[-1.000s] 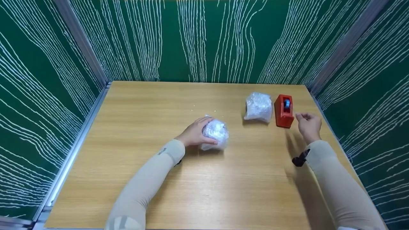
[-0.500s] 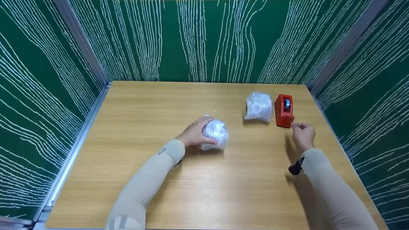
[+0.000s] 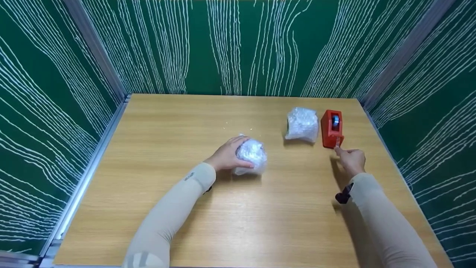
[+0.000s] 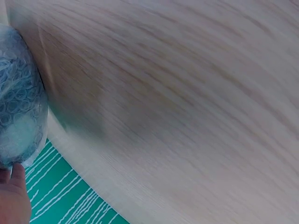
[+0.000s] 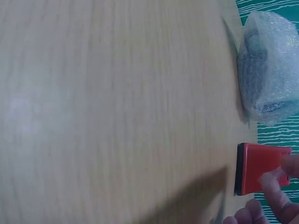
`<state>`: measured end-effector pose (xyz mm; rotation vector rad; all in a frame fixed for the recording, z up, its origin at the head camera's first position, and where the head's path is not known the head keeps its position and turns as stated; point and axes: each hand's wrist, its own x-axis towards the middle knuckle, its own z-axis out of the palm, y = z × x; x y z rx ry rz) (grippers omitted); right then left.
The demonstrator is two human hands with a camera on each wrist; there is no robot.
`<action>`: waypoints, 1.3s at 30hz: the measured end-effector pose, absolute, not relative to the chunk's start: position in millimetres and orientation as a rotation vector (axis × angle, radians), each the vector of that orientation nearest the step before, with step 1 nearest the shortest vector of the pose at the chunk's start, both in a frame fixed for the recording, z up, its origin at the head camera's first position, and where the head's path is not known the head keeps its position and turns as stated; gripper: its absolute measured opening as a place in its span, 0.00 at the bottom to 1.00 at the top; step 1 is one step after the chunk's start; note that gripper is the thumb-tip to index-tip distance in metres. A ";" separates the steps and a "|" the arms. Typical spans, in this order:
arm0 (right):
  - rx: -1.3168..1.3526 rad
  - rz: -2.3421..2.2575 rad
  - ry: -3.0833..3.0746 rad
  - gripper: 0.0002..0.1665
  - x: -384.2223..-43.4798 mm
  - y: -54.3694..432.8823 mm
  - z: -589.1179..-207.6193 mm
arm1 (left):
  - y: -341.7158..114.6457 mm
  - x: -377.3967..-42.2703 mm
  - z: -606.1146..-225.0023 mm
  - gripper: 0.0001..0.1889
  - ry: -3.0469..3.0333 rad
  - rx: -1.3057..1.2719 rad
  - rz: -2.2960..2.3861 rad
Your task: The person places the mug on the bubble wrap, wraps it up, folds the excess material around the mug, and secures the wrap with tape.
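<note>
My left hand (image 3: 228, 154) grips a bubble-wrapped bundle (image 3: 253, 156) near the middle of the table, thumb on its near side and fingers over the far side. The left wrist view catches only part of this bundle (image 4: 18, 98) and some fingertips (image 4: 17, 175). What the wrap covers is hidden. At the right, my right hand (image 3: 352, 160) pinches the end of a short clear strip of tape (image 3: 338, 142) at the front of a red tape dispenser (image 3: 330, 128). In the right wrist view, thumb and forefinger meet in front of the dispenser (image 5: 257, 163).
A second bubble-wrapped bundle (image 3: 303, 124) stands just left of the dispenser. Tiny pale specks lie beyond my left hand on the wooden table (image 3: 167, 126). Green panels with white wavy lines (image 3: 200, 48) wall the table at the back and sides.
My right hand has moved left and slightly down to the front of the dispenser, and a short strip of tape now shows at its fingertips. The left hand keeps its hold on the bundle.
</note>
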<state>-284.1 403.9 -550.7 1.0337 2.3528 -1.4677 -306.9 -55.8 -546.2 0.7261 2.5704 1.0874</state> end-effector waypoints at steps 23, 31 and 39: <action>0.997 -1.787 2.285 0.35 -304.4 407.6 -553.7 | -55.3 -307.7 -547.8 0.59 2.569 0.710 1.098; 0.982 -1.841 2.323 0.20 -307.7 412.2 -559.2 | -54.8 -306.5 -547.1 0.58 2.567 0.712 1.104; 1.056 -1.846 2.271 0.31 -312.8 413.5 -557.2 | -55.8 -307.4 -547.0 0.59 2.564 0.713 1.110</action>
